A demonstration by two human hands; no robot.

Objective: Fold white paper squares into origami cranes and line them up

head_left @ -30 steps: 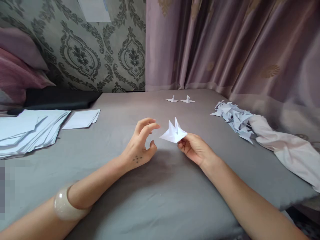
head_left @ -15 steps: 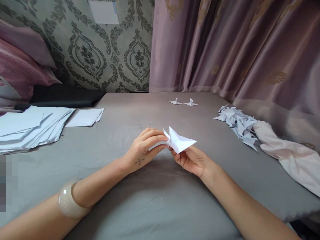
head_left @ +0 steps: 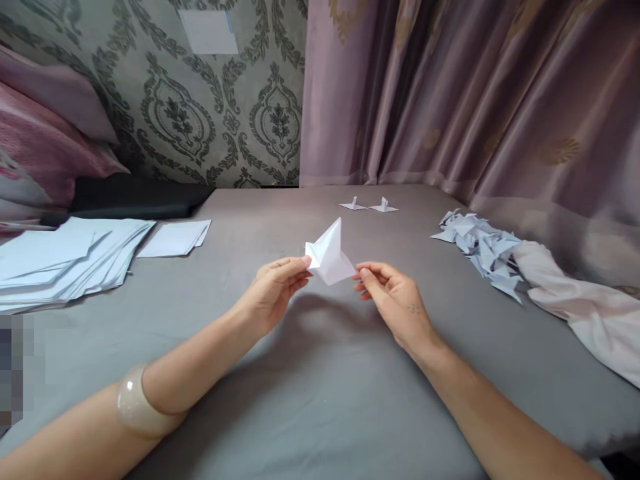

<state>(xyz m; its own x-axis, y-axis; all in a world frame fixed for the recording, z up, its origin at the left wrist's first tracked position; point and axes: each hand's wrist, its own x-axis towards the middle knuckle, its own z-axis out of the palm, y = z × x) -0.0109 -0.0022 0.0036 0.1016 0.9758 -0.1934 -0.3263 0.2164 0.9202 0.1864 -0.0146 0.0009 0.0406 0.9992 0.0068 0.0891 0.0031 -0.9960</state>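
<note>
A folded white paper crane (head_left: 330, 257) is held up above the grey cloth, one pointed wing rising. My left hand (head_left: 277, 287) pinches its left end between thumb and fingers. At the opposite side, my right hand (head_left: 393, 293) has thumb and forefinger closed on the tip of the lower wing. Both hands are off the surface, and a shadow falls beneath them.
To the left lie a stack of white paper sheets (head_left: 65, 263) and a smaller paper pile (head_left: 173, 239). Two small folded papers (head_left: 383, 207) stand at the back. A heap of folded white papers (head_left: 483, 247) lies at right beside a pale cloth (head_left: 575, 300).
The paper crane has been turned so a wing points up, and it has shifted slightly left. My right hand has rolled over and now grips the wing tip from the right.
</note>
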